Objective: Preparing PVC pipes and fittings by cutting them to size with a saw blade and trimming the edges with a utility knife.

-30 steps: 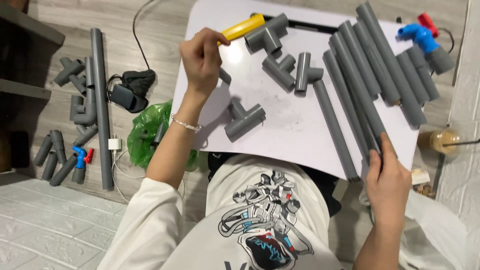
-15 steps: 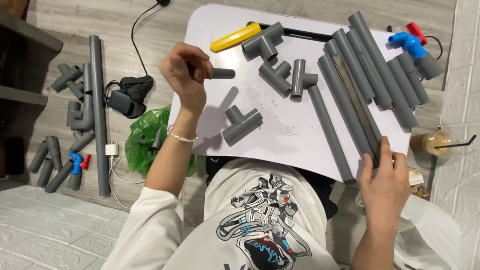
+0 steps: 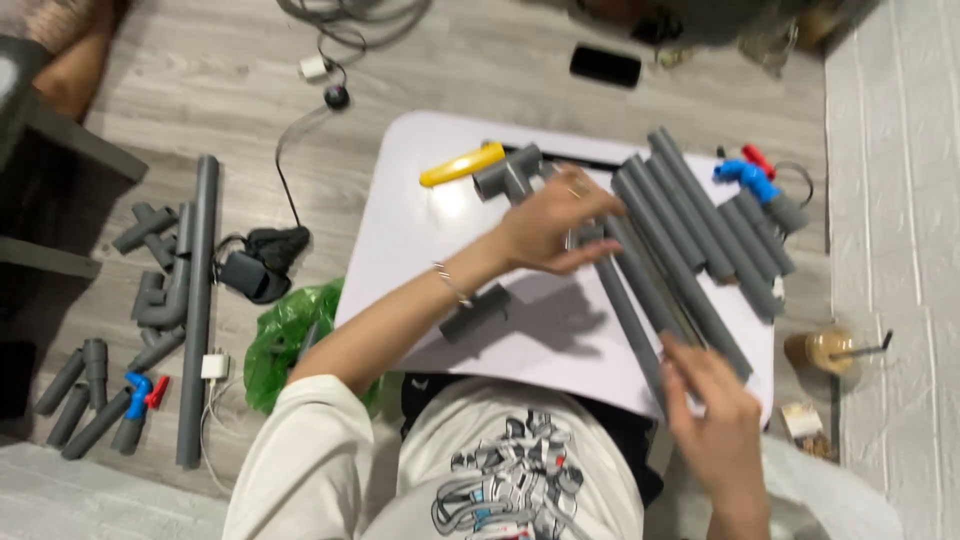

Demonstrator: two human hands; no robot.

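My left hand (image 3: 548, 228) reaches across the white table (image 3: 420, 230) and closes thumb and fingers around a short grey pipe fitting (image 3: 590, 236) beside the row of long grey pipes (image 3: 690, 240). Blurred, my right hand (image 3: 712, 415) is at the table's near right edge, its spread fingers touching the near ends of those pipes. Under my left forearm lies a grey tee fitting (image 3: 475, 312). Further grey fittings (image 3: 508, 172) and a yellow handle (image 3: 462, 165) sit at the far side.
A blue valve with a red lever (image 3: 745, 178) lies at the table's far right. Floor left: a long grey pipe (image 3: 197, 300), loose elbows and short pieces, a black adapter (image 3: 265, 265), a green bag (image 3: 285, 340). A drink cup (image 3: 822, 350) stands right; a phone (image 3: 605, 65) lies beyond.
My left hand has swung from the table's left side over to the fittings next to the long pipes. My right hand has shifted a little. The view has tilted towards the far floor.
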